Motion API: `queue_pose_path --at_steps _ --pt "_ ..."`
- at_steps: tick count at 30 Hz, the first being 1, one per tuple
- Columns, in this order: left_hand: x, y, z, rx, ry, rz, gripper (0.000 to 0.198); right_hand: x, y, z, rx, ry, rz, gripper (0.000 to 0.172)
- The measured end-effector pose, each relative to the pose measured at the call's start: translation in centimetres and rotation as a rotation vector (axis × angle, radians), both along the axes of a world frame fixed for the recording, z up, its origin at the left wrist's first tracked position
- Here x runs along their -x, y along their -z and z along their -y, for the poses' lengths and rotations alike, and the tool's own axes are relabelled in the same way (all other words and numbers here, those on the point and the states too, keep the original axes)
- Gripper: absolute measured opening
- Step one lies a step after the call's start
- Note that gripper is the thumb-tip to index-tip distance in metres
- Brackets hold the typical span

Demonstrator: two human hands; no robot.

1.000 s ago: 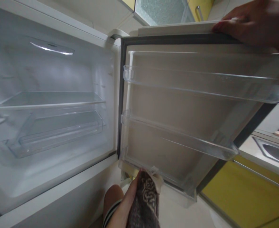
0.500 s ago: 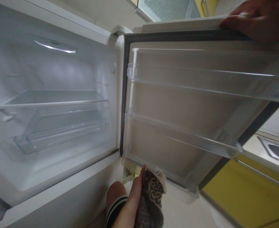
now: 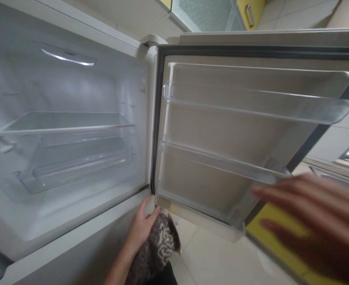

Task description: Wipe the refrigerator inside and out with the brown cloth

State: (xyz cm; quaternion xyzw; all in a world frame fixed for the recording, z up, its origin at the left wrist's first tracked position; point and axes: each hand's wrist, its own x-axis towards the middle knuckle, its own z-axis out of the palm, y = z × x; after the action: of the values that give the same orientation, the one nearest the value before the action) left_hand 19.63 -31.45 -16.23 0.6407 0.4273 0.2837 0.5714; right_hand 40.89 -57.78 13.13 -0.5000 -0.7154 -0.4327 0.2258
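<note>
My left hand [image 3: 143, 223] is closed on a dark brown cloth [image 3: 164, 241] with a pale scroll pattern, which hangs down below it. Its fingers are at the lower hinge corner, where the fridge body [image 3: 82, 233] meets the open fridge door [image 3: 210, 158]. My right hand [image 3: 313, 225], blurred by motion, is in front of the door's lower outer corner. Its fingers are stretched out with the thumb apart, and nothing shows in it. Clear plastic door shelves [image 3: 251, 107] run across the door's inner side.
Inside the lit fridge are a glass shelf [image 3: 67, 120] and a clear plastic drawer [image 3: 82, 168]. Beyond the door stand a yellow cabinet [image 3: 272, 225] and a counter with a sink [image 3: 337, 174]. Another yellow cabinet [image 3: 253, 12] is at the top. Pale tiles [image 3: 204, 253] cover the floor.
My right hand has let go of the door's top edge and moved down in front of the door. My left hand has shifted left with the cloth to the hinge corner.
</note>
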Motion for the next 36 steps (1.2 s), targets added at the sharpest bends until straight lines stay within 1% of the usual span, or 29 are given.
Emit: queue_pose_path --at_steps 1,3,4,5,6,7,8,9,10,12,16,20,25,27,30,32,34,36 --pt "-0.1 -0.8 -1.0 -0.051 -0.007 -0.015 0.097 0.4 3.2 0.1 0.085 0.035 0.04 0.026" --pt "-0.7 -2.2 -2.9 -0.156 -0.013 -0.059 0.092 -0.1 9.7 -0.1 0.204 0.16 0.051 0.024" --pt "-1.2 -2.7 -3.7 -0.195 -0.01 -0.073 0.087 -0.8 12.8 -0.2 0.226 0.234 0.014 0.028" --pt "-1.7 -3.1 -4.4 -0.221 0.002 -0.078 0.081 -1.8 15.6 -0.2 0.245 0.303 -0.037 0.036" --pt "-2.2 -3.4 -5.0 -0.234 0.023 -0.079 0.075 -2.8 18.1 -0.1 0.249 0.349 -0.081 0.042" --pt "-2.6 -3.5 -5.4 -0.239 0.049 -0.077 0.069 -3.8 20.2 0.1 0.251 0.392 -0.13 0.043" --pt "-3.0 -3.5 -5.7 -0.241 0.076 -0.075 0.065 -4.7 21.9 0.3 0.256 0.419 -0.172 0.044" --pt "-3.3 -3.5 -5.9 -0.244 0.1 -0.078 0.062 -5.4 23.1 0.6 0.258 0.435 -0.208 0.042" --pt "-3.5 -3.5 -6.0 -0.25 0.118 -0.086 0.059 -5.9 24.0 0.7 0.265 0.444 -0.239 0.04" --pt "-3.6 -3.5 -5.9 -0.264 0.128 -0.114 0.056 -6.5 24.9 0.7 0.304 0.43 -0.285 0.04" --pt "-3.5 -3.9 -5.3 -0.301 0.119 -0.171 0.05 -6.7 24.8 0.1 0.387 0.357 -0.348 0.041" --pt "-3.4 -4.0 -4.9 -0.325 0.107 -0.188 0.05 -7.0 25.0 0.1 0.367 0.305 -0.346 0.039" --pt "-3.4 -3.8 -4.9 -0.31 0.081 -0.191 0.052 -7.2 25.3 0.1 0.317 0.211 -0.313 0.027" --pt "-3.5 -3.7 -5.0 -0.305 0.092 -0.181 0.054 -7.1 25.3 0.0 0.297 0.204 -0.301 0.025" --pt "-3.5 -3.6 -5.0 -0.295 0.11 -0.165 0.053 -7.4 25.4 0.0 0.303 0.222 -0.309 0.029" --pt "-3.6 -3.6 -5.1 -0.283 0.116 -0.155 0.053 -7.8 25.5 0.1 0.36 0.268 -0.335 0.035" --pt "-3.8 -3.5 -5.2 -0.27 0.122 -0.143 0.055 -7.9 25.3 0.1 0.491 0.368 -0.383 0.037" --pt "-3.9 -3.5 -5.4 -0.257 0.13 -0.13 0.056 -7.4 24.5 -0.4 0.666 0.482 -0.451 0.032"
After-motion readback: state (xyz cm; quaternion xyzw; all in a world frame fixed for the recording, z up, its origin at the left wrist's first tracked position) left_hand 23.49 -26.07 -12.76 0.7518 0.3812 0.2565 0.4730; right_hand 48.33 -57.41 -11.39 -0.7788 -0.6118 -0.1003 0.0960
